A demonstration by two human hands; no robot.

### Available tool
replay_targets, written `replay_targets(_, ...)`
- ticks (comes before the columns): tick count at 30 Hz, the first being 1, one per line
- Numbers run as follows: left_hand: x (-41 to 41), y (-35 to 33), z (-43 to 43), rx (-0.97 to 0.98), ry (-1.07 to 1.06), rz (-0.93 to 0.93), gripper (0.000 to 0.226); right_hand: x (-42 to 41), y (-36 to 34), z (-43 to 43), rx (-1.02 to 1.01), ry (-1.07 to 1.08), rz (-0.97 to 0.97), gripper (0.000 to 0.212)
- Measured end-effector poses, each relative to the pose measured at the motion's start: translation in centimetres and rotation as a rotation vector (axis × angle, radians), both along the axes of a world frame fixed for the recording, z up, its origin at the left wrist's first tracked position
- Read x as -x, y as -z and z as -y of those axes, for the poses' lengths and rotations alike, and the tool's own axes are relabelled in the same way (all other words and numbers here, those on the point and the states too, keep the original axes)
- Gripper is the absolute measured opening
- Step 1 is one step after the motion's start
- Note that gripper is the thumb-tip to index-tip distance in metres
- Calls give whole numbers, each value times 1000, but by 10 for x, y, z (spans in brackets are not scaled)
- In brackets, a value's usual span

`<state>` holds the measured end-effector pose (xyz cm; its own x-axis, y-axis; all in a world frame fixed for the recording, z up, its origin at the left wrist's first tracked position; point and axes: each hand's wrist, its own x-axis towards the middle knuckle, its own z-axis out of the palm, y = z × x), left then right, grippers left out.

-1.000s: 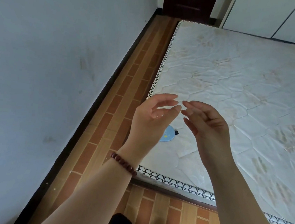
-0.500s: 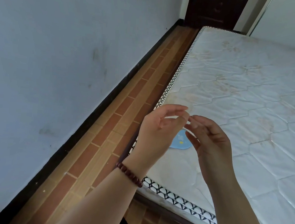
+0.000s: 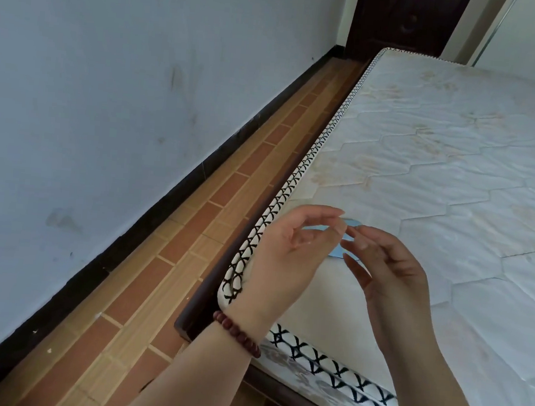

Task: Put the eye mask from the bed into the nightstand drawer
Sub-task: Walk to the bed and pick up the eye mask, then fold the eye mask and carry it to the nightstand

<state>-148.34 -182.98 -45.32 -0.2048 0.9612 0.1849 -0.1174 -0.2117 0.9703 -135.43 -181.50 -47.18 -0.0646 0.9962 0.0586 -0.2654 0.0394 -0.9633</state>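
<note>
- While both hands hover with curled, parted fingers, empty, the left hand (image 3: 283,252) and right hand (image 3: 389,271) half-hide the mask (image 3: 336,251).
- Mask lies near the bed (image 3: 457,161) corner edge.
- Floor (image 3: 192,228) strip runs beside.

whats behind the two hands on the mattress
A light blue eye mask lies on the mattress near its left edge. The left hand and right hand cover most of it, so its strap and full shape are hidden.
</note>
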Motion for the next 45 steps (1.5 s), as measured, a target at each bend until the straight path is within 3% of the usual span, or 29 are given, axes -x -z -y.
replay_targets(10,-7,71,-1,-28,48,-3,11,-7,65,-2,-23,14,-16,27)
replay_targets(16,-2,83,1,-40,52,18,13,0,75,-1,-57,-16,-31,25)
replay_targets(21,4,82,-11,-22,14,-77,13,3,74,-11,-61,21,-11,16)
replay_targets(23,5,86,-22,11,-21,-163,15,2,77,-19,-59,89,49,8)
replay_targets(26,3,99,-39,74,-35,-389,21,0,85,-36,-130,190,288,19)
replay_targets(32,-9,115,-64,135,34,-794,37,-4,103,-60,-242,171,722,40)
replay_targets(37,-14,122,-76,151,55,-972,45,-12,112,-78,-279,137,925,32)
replay_targets(45,-17,134,-96,173,116,-1381,34,-6,122,-96,-174,-27,1187,37)
